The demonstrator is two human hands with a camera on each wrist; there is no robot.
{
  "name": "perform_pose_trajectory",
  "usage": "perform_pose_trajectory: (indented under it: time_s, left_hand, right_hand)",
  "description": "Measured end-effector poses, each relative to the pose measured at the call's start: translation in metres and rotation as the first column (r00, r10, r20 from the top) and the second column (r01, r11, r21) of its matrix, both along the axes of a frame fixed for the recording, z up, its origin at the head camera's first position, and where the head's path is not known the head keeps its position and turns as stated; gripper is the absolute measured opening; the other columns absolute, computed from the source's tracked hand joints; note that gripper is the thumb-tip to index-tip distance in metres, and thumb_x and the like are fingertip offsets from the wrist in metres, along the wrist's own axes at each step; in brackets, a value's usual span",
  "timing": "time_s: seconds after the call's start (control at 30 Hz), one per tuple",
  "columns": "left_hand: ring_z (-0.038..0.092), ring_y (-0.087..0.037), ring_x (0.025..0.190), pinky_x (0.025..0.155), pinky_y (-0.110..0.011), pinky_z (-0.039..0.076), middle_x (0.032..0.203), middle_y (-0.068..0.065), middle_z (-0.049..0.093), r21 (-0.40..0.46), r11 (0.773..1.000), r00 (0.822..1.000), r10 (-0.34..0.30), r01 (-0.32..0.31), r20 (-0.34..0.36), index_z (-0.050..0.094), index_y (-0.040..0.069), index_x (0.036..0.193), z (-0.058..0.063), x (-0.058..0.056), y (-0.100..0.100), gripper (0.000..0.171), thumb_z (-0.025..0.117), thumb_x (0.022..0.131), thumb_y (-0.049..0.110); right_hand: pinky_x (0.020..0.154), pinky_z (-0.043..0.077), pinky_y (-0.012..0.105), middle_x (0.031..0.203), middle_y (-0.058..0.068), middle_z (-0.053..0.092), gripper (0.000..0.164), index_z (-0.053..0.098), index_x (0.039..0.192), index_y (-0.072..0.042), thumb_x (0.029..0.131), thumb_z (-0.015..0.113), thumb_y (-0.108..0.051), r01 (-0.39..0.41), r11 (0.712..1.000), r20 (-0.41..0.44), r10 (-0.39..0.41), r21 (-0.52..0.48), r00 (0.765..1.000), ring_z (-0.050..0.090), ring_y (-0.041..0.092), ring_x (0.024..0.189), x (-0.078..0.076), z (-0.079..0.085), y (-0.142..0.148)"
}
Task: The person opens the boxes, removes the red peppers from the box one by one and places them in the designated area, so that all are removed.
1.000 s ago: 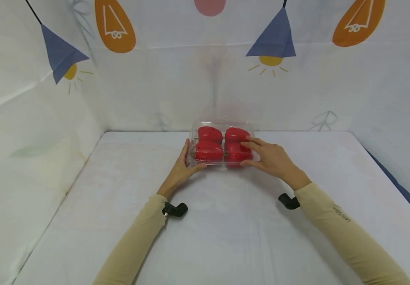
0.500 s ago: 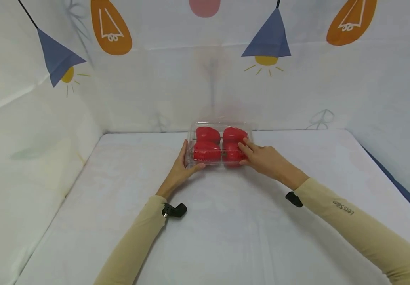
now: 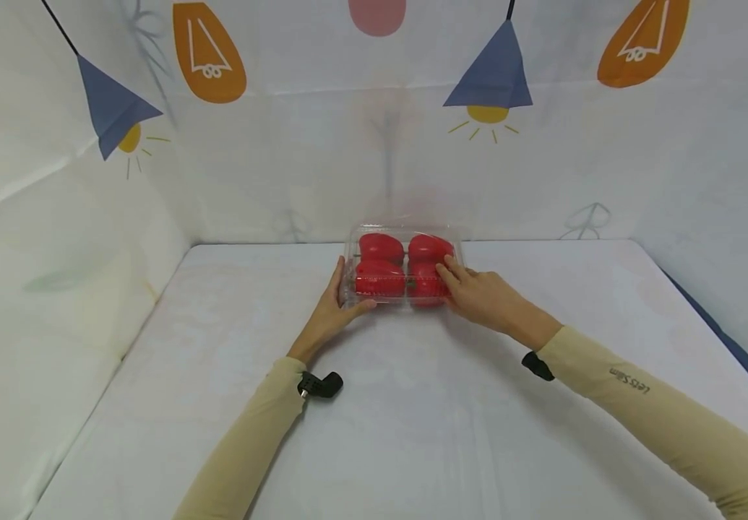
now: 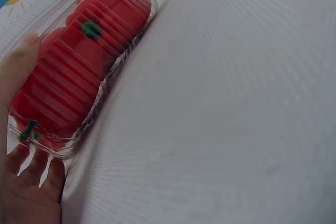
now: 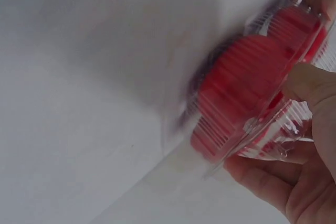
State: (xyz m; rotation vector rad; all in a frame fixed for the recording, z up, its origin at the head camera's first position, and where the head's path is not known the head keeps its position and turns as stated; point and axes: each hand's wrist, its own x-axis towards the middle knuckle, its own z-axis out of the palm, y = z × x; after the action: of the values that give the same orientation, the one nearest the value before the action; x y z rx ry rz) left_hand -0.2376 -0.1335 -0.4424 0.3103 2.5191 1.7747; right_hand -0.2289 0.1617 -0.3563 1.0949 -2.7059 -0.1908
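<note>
We had a clear box (image 3: 387, 299) of red peppers (image 3: 380, 278) between our hands, near the far edge of the surface (image 3: 400, 404). Our left hand (image 3: 331, 312) was spread partway, thumb and fingers holding its corner; our right hand (image 3: 484, 295) was narrower, pinching the opposite end. We could not tell whether the lid was latched. We judged that squeezing harder with the right hand might buckle the thin plastic or spring the seam, and raising one end first might send the peppers rolling. The box's long axis ran from hand to hand; the two nearer peppers pointed their stems toward our left hand.
</note>
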Motion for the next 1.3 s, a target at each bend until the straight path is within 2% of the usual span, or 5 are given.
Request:
perform_pose_trajectory:
  time_s: [0.23,0.57,1.03,1.3]
  left_hand:
    - [0.009,-0.016,0.147,0.118,-0.046,0.020,0.160,0.009,0.005,0.002,1.000,1.000,-0.001,0.001,0.001,-0.002,0.030,0.152,-0.0016,-0.0015,-0.0005,0.113,0.076,0.073,0.051]
    - [0.010,-0.012,0.147,0.118,-0.044,0.020,0.159,0.012,0.005,0.006,1.000,1.000,-0.004,0.004,-0.006,-0.002,0.027,0.153,0.0008,0.0005,0.0000,0.111,0.076,0.075,0.046]
    - [0.009,-0.012,0.147,0.118,-0.043,0.019,0.159,0.011,0.006,-0.020,1.000,1.000,-0.001,0.001,-0.002,-0.002,0.033,0.152,0.0000,0.0013,0.0007,0.111,0.076,0.074,0.049]
    - [0.008,-0.014,0.147,0.118,-0.045,0.019,0.160,0.010,0.005,-0.031,1.000,1.000,0.000,0.000,-0.003,-0.001,0.028,0.153,-0.0001,0.0014,0.0008,0.112,0.075,0.074,0.051]
  right_hand:
    - [0.050,0.053,0.030,0.136,0.028,0.048,0.060,0.046,0.134,0.007,0.085,0.068,-0.019,-0.005,1.000,-0.075,0.006,0.011,0.997,0.067,0.040,0.095,0.0029,-0.0034,-0.0022]
    - [0.043,0.046,0.023,0.138,0.027,0.047,0.057,0.044,0.135,0.007,0.086,0.066,-0.011,0.029,0.999,-0.054,-0.028,0.020,0.998,0.066,0.041,0.096,0.0058,-0.0040,-0.0028]
    - [0.051,0.051,0.026,0.142,0.025,0.043,0.064,0.040,0.138,0.006,0.083,0.070,-0.011,0.053,0.997,-0.021,-0.052,0.063,0.998,0.065,0.042,0.099,0.0077,-0.0039,-0.0019]
    - [0.060,0.056,0.030,0.143,0.025,0.041,0.066,0.039,0.139,0.005,0.082,0.071,-0.009,0.061,0.996,-0.007,-0.061,0.070,0.998,0.064,0.043,0.101,0.0081,-0.0051,-0.0009]
